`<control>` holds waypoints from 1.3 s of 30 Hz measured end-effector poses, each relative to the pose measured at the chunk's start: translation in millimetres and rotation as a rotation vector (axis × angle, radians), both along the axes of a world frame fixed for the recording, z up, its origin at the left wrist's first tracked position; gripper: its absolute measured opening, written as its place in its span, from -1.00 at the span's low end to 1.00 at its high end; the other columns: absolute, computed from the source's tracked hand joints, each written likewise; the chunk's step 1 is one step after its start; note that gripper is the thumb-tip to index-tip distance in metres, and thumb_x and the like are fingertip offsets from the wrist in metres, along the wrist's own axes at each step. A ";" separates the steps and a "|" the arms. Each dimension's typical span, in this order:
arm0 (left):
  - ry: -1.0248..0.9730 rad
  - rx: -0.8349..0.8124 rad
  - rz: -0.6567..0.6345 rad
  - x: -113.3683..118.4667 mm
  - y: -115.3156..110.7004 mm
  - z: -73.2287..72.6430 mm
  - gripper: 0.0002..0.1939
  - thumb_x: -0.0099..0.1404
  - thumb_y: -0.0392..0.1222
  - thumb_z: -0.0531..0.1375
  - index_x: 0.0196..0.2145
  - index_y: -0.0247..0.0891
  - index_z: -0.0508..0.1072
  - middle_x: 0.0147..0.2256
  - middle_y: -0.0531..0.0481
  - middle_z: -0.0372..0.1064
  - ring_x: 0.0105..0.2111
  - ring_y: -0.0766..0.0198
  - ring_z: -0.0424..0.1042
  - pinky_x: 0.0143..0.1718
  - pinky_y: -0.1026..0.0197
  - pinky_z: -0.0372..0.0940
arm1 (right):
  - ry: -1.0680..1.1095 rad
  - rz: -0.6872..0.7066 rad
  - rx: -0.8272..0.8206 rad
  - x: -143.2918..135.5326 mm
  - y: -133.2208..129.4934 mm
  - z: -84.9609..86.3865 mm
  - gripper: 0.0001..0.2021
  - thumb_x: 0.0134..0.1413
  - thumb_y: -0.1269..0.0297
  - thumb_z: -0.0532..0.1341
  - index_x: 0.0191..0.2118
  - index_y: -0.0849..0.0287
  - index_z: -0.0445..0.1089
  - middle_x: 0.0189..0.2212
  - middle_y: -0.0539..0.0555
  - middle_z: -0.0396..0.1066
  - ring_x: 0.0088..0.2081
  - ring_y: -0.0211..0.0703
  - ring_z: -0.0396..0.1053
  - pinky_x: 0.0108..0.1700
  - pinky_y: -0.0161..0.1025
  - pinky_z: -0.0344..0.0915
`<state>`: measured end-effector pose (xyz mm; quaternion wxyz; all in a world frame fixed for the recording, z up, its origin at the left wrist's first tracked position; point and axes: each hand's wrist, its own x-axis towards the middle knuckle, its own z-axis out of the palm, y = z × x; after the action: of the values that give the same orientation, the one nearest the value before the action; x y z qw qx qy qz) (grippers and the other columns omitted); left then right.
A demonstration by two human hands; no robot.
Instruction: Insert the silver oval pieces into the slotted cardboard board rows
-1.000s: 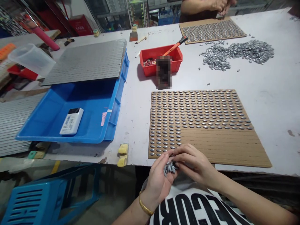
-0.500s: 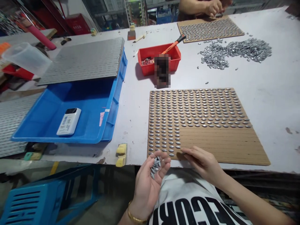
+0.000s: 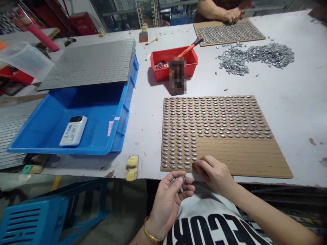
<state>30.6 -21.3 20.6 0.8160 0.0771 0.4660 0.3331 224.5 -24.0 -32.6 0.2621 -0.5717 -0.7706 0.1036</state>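
My left hand [image 3: 173, 194], palm up below the board's front edge, has its fingers curled round small grey metal pieces [image 3: 182, 182], with the thumb over them. At the lower left part of the brown board [image 3: 240, 156], my right hand [image 3: 217, 173] has its fingertips pinched beside the end of the lowest row. What the pinch holds is hidden. Rows of pointed oval pieces [image 3: 209, 115] cover the upper part and left side of the board. Its lower right part shows bare grooves.
A loose pile of metal pieces [image 3: 270, 54] lies beyond the board. A red bin [image 3: 158, 73], a blue crate [image 3: 102, 149] and yellow foam blocks [image 3: 132, 167] are to the left. Another person's hands [image 3: 232, 15] work at a far board [image 3: 204, 42].
My left hand has shifted slightly right, and its thumb has closed over the pieces. My right hand has moved slightly left, its fingertips now pinched at the row's end.
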 end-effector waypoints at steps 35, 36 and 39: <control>-0.015 0.065 -0.146 18.6 -11.3 -10.7 -0.73 0.13 -0.27 0.27 -0.18 -0.38 0.55 -0.28 -0.16 0.45 -0.37 0.30 0.38 -0.32 0.26 0.30 | 0.267 0.140 0.001 -7.8 -28.6 16.8 -0.71 0.19 0.47 0.12 0.00 0.09 0.37 -0.24 0.16 0.43 -0.23 -0.16 0.41 -0.27 -0.24 0.41; -0.015 0.047 -0.161 18.3 -12.4 -11.3 -0.70 0.11 -0.29 0.27 -0.16 -0.38 0.54 -0.23 -0.17 0.45 -0.37 0.30 0.39 -0.31 0.24 0.31 | 0.261 0.141 -0.008 -6.7 -29.4 15.8 -0.70 0.20 0.47 0.11 0.01 0.09 0.36 -0.26 0.15 0.43 -0.26 -0.18 0.41 -0.29 -0.26 0.41; -0.024 0.008 -0.173 17.2 -15.4 -13.7 -0.64 0.09 -0.32 0.24 -0.10 -0.38 0.50 -0.18 -0.20 0.44 -0.37 0.27 0.43 -0.27 0.19 0.32 | 0.283 0.159 -0.040 -2.6 -28.7 13.3 -0.69 0.21 0.50 0.08 0.02 0.11 0.33 -0.28 0.13 0.43 -0.31 -0.21 0.40 -0.32 -0.29 0.39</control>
<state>47.8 -36.6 6.9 0.8471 0.1165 0.4463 0.2640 221.9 -52.6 -19.3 0.3475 -0.4939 -0.7665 0.2186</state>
